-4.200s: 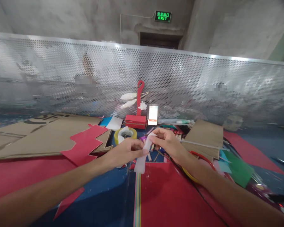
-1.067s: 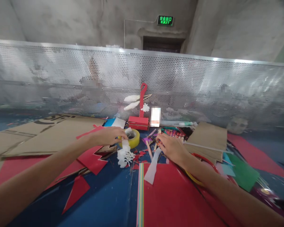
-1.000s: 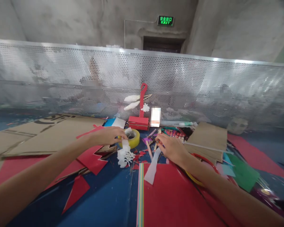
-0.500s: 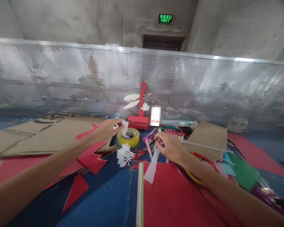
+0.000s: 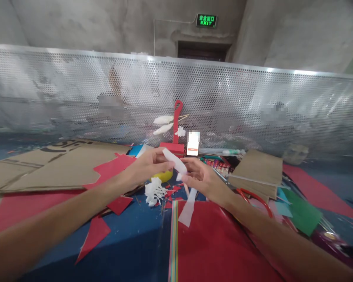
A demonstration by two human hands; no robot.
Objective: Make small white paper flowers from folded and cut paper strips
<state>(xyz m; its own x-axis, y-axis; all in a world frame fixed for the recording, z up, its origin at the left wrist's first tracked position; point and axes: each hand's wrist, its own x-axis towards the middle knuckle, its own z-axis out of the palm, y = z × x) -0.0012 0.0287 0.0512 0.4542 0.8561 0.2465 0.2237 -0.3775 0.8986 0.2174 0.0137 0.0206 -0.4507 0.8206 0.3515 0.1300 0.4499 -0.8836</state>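
Observation:
My left hand is closed on a white paper strip, pinching its upper left end. The strip slants down to my right hand, whose thumb and fingers grip its lower end. Behind my left fingers is a yellow roll of tape, partly hidden. Just below it lies a bunch of small white paper pieces on stalks. Under my right hand, another white strip rests on a stack of coloured paper with a red sheet on top.
Cardboard and red paper scraps cover the left side. A red hooked piece on a base and a lit phone stand before the perforated metal screen. Red-handled scissors and more cardboard lie at right.
My left hand has moved right with the white strip, away from above the tape roll. My right hand has shifted slightly left and now grips the strip's other end.

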